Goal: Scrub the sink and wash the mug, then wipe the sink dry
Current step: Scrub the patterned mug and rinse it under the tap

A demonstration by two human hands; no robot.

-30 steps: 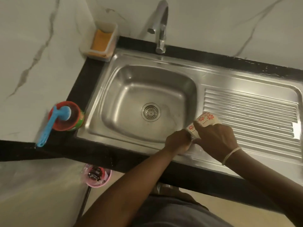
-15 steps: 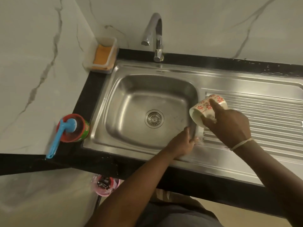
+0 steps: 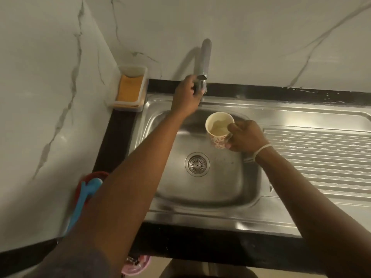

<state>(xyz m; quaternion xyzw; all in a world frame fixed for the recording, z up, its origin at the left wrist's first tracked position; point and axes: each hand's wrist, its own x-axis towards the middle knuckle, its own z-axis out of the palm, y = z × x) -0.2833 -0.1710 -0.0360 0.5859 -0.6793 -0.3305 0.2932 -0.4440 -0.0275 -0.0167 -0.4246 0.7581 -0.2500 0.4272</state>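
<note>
The steel sink (image 3: 218,189) fills the middle of the view, its drain (image 3: 197,164) in the bowl's centre. My right hand (image 3: 245,137) grips a white mug with red flowers (image 3: 218,127), held upright over the back of the bowl, its mouth facing up. A little liquid or residue shows inside. My left hand (image 3: 186,95) reaches to the back rim and curls around the base of the tap (image 3: 203,63). No water is visibly running.
A clear box holding an orange sponge (image 3: 129,88) sits at the back left corner. A red cup with a blue brush (image 3: 88,189) stands on the black counter, partly hidden by my left arm. The ribbed drainboard (image 3: 317,153) lies to the right.
My right hand lifted the mug from the drainboard edge, turned it upright and brought it over the bowl. My left hand left the sink's front edge and took hold of the tap.
</note>
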